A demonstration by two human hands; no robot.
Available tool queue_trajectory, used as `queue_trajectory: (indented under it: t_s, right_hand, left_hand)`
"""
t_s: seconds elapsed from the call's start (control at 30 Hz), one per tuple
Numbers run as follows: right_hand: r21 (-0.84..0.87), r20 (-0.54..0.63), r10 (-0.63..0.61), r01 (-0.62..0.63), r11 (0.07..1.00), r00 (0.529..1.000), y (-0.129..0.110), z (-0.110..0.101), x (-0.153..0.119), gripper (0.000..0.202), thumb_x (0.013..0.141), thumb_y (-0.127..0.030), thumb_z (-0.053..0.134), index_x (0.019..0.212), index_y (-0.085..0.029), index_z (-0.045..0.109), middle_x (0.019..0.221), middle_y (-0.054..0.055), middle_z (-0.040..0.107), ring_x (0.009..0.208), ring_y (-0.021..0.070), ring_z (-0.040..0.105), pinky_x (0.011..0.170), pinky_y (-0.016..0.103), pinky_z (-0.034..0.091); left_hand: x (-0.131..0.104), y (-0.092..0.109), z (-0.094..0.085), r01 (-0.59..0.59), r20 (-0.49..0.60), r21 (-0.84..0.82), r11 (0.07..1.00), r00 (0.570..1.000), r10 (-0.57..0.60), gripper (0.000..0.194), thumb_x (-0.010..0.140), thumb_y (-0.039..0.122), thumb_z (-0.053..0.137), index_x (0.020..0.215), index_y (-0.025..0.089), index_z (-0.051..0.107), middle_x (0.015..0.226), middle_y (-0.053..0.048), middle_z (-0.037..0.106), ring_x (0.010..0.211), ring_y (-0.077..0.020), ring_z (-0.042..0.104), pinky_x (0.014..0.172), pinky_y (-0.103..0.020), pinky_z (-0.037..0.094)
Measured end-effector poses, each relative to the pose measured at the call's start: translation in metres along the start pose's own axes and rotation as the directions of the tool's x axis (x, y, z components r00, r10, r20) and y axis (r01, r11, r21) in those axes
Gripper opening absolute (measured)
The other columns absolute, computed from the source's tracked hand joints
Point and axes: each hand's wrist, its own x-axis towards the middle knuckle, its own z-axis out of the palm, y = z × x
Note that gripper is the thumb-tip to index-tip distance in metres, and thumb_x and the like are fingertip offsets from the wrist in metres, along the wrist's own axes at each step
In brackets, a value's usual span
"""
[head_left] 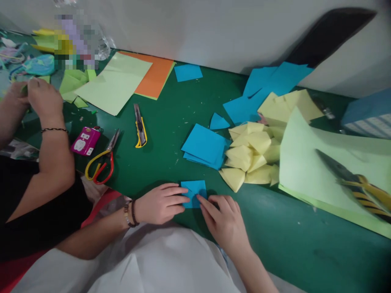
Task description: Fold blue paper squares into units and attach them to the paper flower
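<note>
Blue paper is lying flat between the two hands: a small blue sheet, resting on the green table just in front of the wearer's white-clothed lap. Taking twelve o'clock as straight away from the wearer, the left hand is reaching in from between eight and nine, and the right hand from about four. Neither is clearly nearer, since both are touching the sheet. The left hand's spread fingers are covering its nine o'clock side, open and seemingly pressing rather than pinching. The right index finger is pointing towards ten, its tip meeting the paper near the middle; the thumb isn't showing, so I can't tell whether that hand is pinching anything. The sheet is looking close to square, so no long axis is standing out. A short dark line, perhaps a crease or slit, is running between the fingertips. From the sheet, a stack of blue squares is sitting at nearly twelve, and pale yellow folded pieces are clustering at two.
</note>
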Motion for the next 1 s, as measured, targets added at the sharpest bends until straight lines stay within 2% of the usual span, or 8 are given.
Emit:
queue_trajectory:
  t_s: [0.17,0.3,0.4,0.5,0.63,0.73,0.87,1.0]
  right_hand:
    - [0.019,-0.010,0.003,-0.003,1.000,1.000,0.001,0.001,0.001,0.021,0.092,-0.021,0.057,0.108,-0.022,0.071,0.085,0.006,0.061,0.081,0.0191,0.053,0.068,0.033,0.041]
    - [0.032,-0.022,0.002,-0.002,0.999,1.000,0.002,0.002,0.000,0.020,0.092,-0.019,0.057,0.108,-0.022,0.069,0.086,0.006,0.061,0.080,0.0192,0.053,0.068,0.033,0.042]
    - [0.040,-0.091,0.056,-0.053,0.998,0.994,0.006,0.001,-0.001,0.022,0.090,-0.020,0.060,0.111,-0.021,0.066,0.092,0.007,0.063,0.084,0.0196,0.056,0.073,0.034,0.045]
    - [0.010,-0.181,0.162,-0.163,0.987,0.970,0.011,0.000,-0.001,0.026,0.089,-0.029,0.063,0.113,-0.019,0.064,0.097,0.009,0.064,0.086,0.0220,0.057,0.078,0.038,0.047]
    - [-0.050,-0.165,0.175,-0.186,0.981,0.971,0.011,0.003,0.002,0.027,0.088,-0.039,0.063,0.106,-0.019,0.067,0.093,0.009,0.062,0.084,0.0236,0.055,0.073,0.039,0.046]
    - [-0.065,-0.141,0.163,-0.173,0.983,0.977,0.007,0.007,0.004,0.025,0.090,-0.038,0.060,0.105,-0.020,0.067,0.092,0.009,0.061,0.084,0.0236,0.055,0.070,0.037,0.045]
    - [-0.095,-0.172,0.181,-0.199,0.975,0.968,0.006,0.009,0.004,0.031,0.091,-0.038,0.058,0.114,-0.019,0.065,0.093,0.009,0.063,0.084,0.0237,0.056,0.070,0.038,0.046]
    - [-0.064,-0.233,0.134,-0.153,0.986,0.963,0.007,0.006,0.005,0.017,0.090,-0.027,0.061,0.104,-0.021,0.068,0.089,0.007,0.064,0.079,0.0206,0.057,0.071,0.036,0.049]
  left_hand:
    - [0.008,0.007,-0.002,0.165,-0.161,-0.030,0.986,0.973,-0.167,0.020,0.092,0.014,0.050,0.103,0.019,0.065,0.108,-0.003,0.070,0.112,-0.0172,0.058,0.109,-0.037,0.040]
    - [0.018,0.010,0.004,0.310,-0.099,0.051,0.949,0.947,-0.305,0.024,0.094,0.024,0.053,0.116,0.019,0.061,0.129,-0.007,0.062,0.127,-0.0237,0.048,0.111,-0.045,0.037]
    - [0.022,0.011,0.006,0.352,-0.078,0.003,0.936,0.933,-0.351,0.018,0.094,0.025,0.055,0.110,0.021,0.063,0.131,-0.004,0.060,0.129,-0.0240,0.046,0.114,-0.047,0.033]
    - [0.026,0.016,0.004,0.447,-0.091,-0.077,0.891,0.887,-0.453,0.011,0.090,0.019,0.059,0.099,0.021,0.064,0.138,-0.005,0.054,0.124,-0.0243,0.049,0.108,-0.045,0.039]
    - [0.038,0.021,0.001,0.580,-0.063,-0.141,0.802,0.804,-0.592,0.018,0.081,0.014,0.066,0.098,0.020,0.060,0.136,-0.007,0.053,0.115,-0.0261,0.052,0.098,-0.044,0.046]
    - [0.047,0.021,0.001,0.622,-0.052,-0.137,0.771,0.772,-0.633,0.029,0.079,0.009,0.064,0.105,0.020,0.057,0.127,-0.008,0.057,0.113,-0.0269,0.054,0.096,-0.045,0.047]
    - [0.051,0.020,0.003,0.633,-0.003,-0.138,0.762,0.769,-0.639,0.038,0.079,0.007,0.062,0.114,0.020,0.053,0.116,-0.008,0.059,0.109,-0.0264,0.055,0.093,-0.044,0.049]
    - [0.051,0.021,0.006,0.636,0.004,-0.156,0.756,0.765,-0.644,0.042,0.079,0.012,0.066,0.118,0.020,0.054,0.111,-0.008,0.059,0.106,-0.0279,0.055,0.091,-0.046,0.049]
